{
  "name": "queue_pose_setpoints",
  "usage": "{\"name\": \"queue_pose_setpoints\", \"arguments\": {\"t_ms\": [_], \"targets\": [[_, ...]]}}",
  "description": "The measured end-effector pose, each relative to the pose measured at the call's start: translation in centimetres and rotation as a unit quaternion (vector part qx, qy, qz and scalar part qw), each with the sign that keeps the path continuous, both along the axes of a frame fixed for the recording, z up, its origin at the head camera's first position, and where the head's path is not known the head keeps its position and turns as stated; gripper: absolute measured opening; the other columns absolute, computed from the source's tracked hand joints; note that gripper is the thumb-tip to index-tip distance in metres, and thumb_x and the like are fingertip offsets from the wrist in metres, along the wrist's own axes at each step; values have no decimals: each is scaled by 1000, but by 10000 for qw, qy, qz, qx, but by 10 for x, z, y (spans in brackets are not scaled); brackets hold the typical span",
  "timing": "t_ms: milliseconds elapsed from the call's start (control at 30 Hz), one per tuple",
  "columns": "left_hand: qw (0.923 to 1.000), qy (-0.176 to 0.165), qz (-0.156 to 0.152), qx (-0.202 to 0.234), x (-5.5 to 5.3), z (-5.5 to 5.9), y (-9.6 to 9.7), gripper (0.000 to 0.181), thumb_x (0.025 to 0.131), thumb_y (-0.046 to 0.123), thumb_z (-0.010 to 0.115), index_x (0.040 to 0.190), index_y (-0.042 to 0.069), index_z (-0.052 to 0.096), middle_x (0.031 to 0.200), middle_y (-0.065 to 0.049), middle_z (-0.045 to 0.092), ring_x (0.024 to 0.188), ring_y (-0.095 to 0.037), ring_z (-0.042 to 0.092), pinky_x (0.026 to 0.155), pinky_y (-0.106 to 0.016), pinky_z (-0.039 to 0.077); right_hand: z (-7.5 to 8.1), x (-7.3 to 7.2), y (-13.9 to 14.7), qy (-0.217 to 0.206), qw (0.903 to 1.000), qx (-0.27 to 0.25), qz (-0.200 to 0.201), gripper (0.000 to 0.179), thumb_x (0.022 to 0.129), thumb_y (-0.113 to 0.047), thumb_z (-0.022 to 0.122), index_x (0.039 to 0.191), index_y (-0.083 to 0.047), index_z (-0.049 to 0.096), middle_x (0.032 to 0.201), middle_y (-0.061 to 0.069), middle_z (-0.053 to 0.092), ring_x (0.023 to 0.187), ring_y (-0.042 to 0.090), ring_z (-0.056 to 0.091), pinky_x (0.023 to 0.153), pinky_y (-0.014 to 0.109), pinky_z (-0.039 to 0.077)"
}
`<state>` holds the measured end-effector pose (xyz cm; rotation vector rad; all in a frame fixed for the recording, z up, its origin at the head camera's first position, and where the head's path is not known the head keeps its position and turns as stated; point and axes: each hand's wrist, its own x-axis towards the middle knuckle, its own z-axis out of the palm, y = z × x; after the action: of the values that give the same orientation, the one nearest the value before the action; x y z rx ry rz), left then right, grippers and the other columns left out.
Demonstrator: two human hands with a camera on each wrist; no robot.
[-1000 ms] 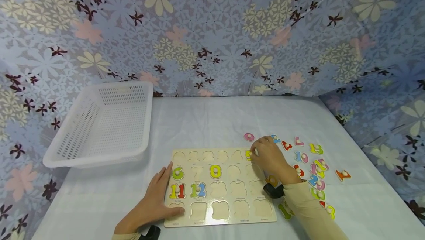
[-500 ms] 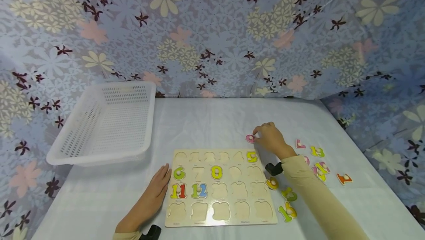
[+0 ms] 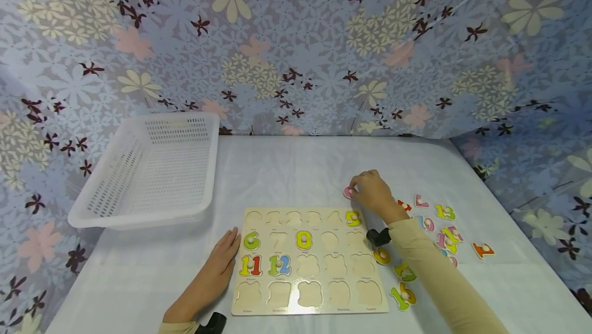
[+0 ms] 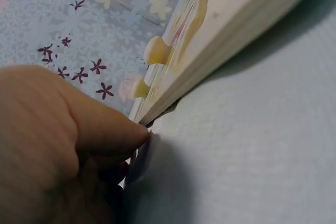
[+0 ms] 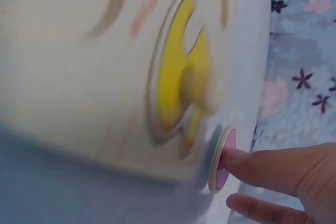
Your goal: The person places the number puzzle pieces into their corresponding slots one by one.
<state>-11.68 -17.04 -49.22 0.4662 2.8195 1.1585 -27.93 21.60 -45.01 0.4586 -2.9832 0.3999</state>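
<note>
My right hand [image 3: 372, 190] is at the far right corner of the wooden number board [image 3: 319, 303], fingers curled at the knob of a pink zero puzzle piece [image 5: 227, 178]. In the right wrist view a fingertip covers that knob. The yellow five [image 3: 353, 219] sits in the board's top right slot. The six [image 3: 252, 240], eight [image 3: 303, 240], eleven [image 3: 250, 265] and twelve [image 3: 279, 265] also fill slots. My left hand [image 3: 217, 264] rests by the board's left edge with its fingers extended; in the left wrist view it touches that edge.
Loose number pieces lie right of the board, among them a thirteen [image 3: 445, 212], an orange-red piece [image 3: 483, 250] and a green-and-orange piece [image 3: 403, 296]. My right sleeve [image 3: 439, 267] covers some. A white perforated basket [image 3: 213, 169] stands at the back left.
My right hand has left the yellow five in its slot and moved up to the pink zero. My left thumb has drawn back off the board to its left edge.
</note>
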Motion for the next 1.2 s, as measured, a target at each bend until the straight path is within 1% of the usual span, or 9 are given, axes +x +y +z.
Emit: {"name": "queue_pose_setpoints", "arguments": {"t_ms": [167,267,400,533,667,767,933,1067,1200], "targets": [[10000,-68,22,-54,0,0,-4,50,98,0,46,146,-8,32,157,-20,20,144,-37,12,113,-54,15,4,4,-24,518,9975,-169,452,5,83,-9,74,80,-8,70,116,20,65,122,46,46,92,61,44],[10000,-47,41,-46,0,1,-5,50,98,-1,46,146,-8,32,157,-20,20,144,-37,11,113,-54,15,7,10,-47,678,9945,-253,763,7,81,-8,75,77,-9,70,123,21,62,127,46,43,93,65,42],[10000,73,14,-46,-1,2,-7,50,97,-3,47,144,-11,32,156,-21,21,144,-39,13,113,-55,16,11,20,-88,474,9921,-370,1100,6,82,-8,75,78,-11,71,125,20,61,130,43,41,96,63,41],[9999,162,1,-25,-2,3,-7,49,96,-4,47,143,-13,33,155,-24,22,143,-41,14,112,-56,16,12,29,-129,264,9881,-283,1489,6,83,-12,75,79,-14,71,122,15,63,130,39,42,102,55,39],[9998,181,18,25,-3,3,-6,50,96,-4,47,143,-13,33,155,-24,22,143,-40,14,112,-56,16,11,34,-165,366,9788,-91,2011,5,83,-14,75,80,-14,71,116,11,65,128,36,45,104,48,39],[9998,204,-37,43,-3,2,-5,50,95,-4,48,142,-14,33,154,-25,22,143,-41,14,113,-56,16,9,36,-182,467,9721,27,2298,7,84,-15,75,79,-14,70,112,9,65,127,35,46,102,47,42],[9997,201,-131,71,-2,1,-1,49,95,-5,48,141,-15,34,153,-26,24,143,-41,15,113,-55,15,5,36,-197,524,9705,153,2347,7,85,-17,75,79,-15,71,107,5,66,125,33,48,103,44,42],[9997,182,-96,135,-2,0,0,49,95,-6,49,141,-15,35,153,-26,24,143,-40,15,113,-55,15,4,36,-204,452,9702,160,2373,6,85,-18,74,81,-15,72,105,3,67,126,33,48,105,41,40],[9997,220,-63,120,-2,-1,-1,50,94,-5,49,141,-15,35,153,-25,25,143,-39,16,113,-55,16,2,36,-210,377,9697,239,2403,6,86,-18,73,80,-15,71,104,2,66,126,33,47,103,41,42]]}}
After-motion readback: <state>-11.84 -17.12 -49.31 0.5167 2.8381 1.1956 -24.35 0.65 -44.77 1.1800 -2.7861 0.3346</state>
